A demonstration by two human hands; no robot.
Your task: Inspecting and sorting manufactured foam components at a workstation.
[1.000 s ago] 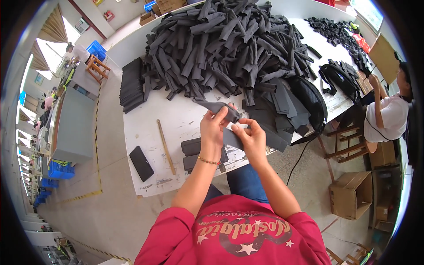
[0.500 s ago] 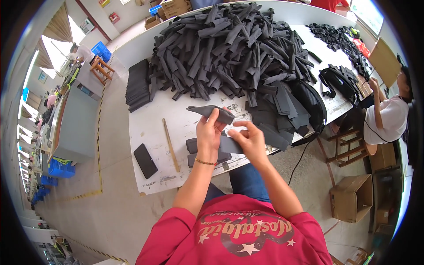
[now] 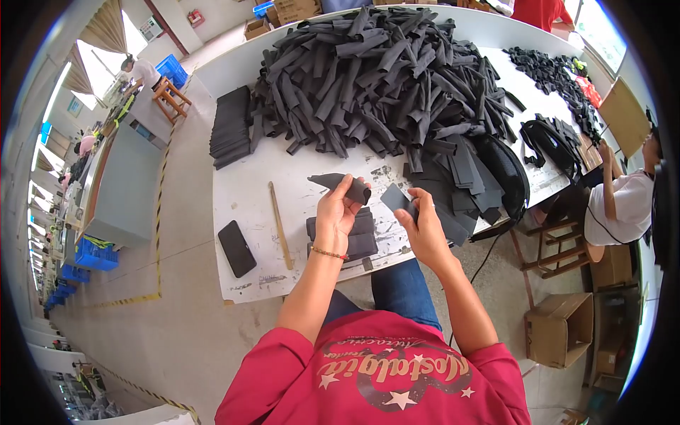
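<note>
My left hand (image 3: 338,211) grips a rolled dark grey foam strip (image 3: 333,181) that points left above the white table (image 3: 241,198). A little to the right, my right hand (image 3: 423,225) pinches a small flat dark grey foam piece (image 3: 397,199). The two pieces are apart. Below my hands lies a short stack of finished dark foam pieces (image 3: 354,237). A big heap of dark foam strips (image 3: 368,78) covers the far half of the table.
A black phone (image 3: 236,248) and a wooden stick (image 3: 279,224) lie at the table's left front. A neat stack of dark sheets (image 3: 230,127) sits at the left edge. A seated person (image 3: 623,202) works at the right. A cardboard box (image 3: 559,329) stands on the floor.
My hands have separated: the flat piece came away to the right in my right hand, while my left hand keeps the rolled strip.
</note>
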